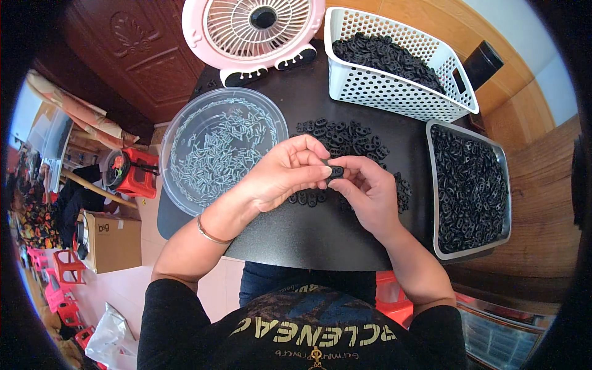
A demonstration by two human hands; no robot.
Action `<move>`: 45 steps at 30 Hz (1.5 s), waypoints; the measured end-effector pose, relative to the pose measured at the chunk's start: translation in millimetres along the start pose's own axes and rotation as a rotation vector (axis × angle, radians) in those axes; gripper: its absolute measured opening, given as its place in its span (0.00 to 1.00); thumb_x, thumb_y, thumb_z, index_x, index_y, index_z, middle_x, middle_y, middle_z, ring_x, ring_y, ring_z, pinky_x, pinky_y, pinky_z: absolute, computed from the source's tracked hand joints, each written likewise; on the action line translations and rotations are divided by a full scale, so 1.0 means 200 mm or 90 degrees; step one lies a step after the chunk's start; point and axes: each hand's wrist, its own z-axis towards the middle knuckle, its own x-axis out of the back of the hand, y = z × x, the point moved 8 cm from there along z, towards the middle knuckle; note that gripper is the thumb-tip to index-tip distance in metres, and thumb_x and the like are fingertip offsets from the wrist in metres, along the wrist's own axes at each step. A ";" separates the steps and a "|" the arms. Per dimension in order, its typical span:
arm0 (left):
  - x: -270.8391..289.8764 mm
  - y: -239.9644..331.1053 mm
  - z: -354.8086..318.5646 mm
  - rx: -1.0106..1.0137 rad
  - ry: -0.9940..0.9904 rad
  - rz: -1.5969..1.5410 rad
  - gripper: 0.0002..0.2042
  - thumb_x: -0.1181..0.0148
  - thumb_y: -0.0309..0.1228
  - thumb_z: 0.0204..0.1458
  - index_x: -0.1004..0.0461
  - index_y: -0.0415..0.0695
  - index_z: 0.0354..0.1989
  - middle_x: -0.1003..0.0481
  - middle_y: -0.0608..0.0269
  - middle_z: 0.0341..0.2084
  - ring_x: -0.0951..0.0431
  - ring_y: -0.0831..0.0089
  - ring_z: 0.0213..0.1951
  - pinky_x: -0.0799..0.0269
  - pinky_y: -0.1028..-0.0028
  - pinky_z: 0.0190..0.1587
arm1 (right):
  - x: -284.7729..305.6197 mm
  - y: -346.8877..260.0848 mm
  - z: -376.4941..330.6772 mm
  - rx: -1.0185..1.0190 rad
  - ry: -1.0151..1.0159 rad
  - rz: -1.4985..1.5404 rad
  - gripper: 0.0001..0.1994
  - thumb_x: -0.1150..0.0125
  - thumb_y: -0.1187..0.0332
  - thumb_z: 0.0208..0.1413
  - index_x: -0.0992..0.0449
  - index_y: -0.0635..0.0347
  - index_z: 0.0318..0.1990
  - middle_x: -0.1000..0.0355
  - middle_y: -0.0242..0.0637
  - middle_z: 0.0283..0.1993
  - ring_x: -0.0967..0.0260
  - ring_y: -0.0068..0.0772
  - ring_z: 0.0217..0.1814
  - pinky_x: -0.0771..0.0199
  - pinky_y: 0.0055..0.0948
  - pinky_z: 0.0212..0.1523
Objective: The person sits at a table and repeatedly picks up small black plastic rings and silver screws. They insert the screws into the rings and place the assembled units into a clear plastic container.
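Above the middle of the dark table, my left hand (287, 172) and my right hand (372, 191) meet at the fingertips. Between them is a small black plastic part (335, 172) with holes in it. My right thumb and fingers pinch its right side, while my left thumb and fingers close on its left end. Whether a screw is also in the left fingertips cannot be seen. Similar black parts (354, 139) lie in a loose heap just beyond and under my hands. Left of my left hand stands a round clear tub (176, 111) with many small silvery screws (231, 142).
A white perforated basket (394, 95) of black parts stands at the far right. Nearer, a metal tray (436, 203) holds more of them along the table's right edge. A pink fan (213, 52) is at the back. A cardboard box (114, 240) sits on the floor at left.
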 end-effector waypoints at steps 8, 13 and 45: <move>0.01 0.01 0.00 -0.019 -0.005 0.002 0.09 0.46 0.19 0.48 0.35 0.41 0.36 0.27 0.65 0.25 0.26 0.79 0.27 0.28 0.83 0.31 | 0.01 -0.02 0.00 0.039 0.017 -0.015 0.14 0.38 0.76 0.43 0.26 0.59 0.40 0.33 0.31 0.27 0.35 0.16 0.27 0.33 0.17 0.29; 0.00 0.02 0.00 -0.042 -0.021 0.002 0.09 0.46 0.18 0.47 0.35 0.41 0.37 0.27 0.65 0.25 0.26 0.79 0.27 0.28 0.84 0.31 | 0.01 -0.05 0.00 0.063 0.025 -0.073 0.14 0.37 0.76 0.41 0.25 0.59 0.39 0.33 0.31 0.25 0.35 0.18 0.25 0.33 0.18 0.27; -0.02 0.00 -0.02 -0.037 -0.004 -0.027 0.07 0.43 0.18 0.45 0.33 0.40 0.32 0.27 0.64 0.25 0.26 0.80 0.29 0.30 0.82 0.33 | 0.01 -0.12 0.00 0.140 0.059 -0.176 0.15 0.32 0.74 0.34 0.24 0.59 0.35 0.32 0.32 0.24 0.35 0.21 0.23 0.35 0.20 0.25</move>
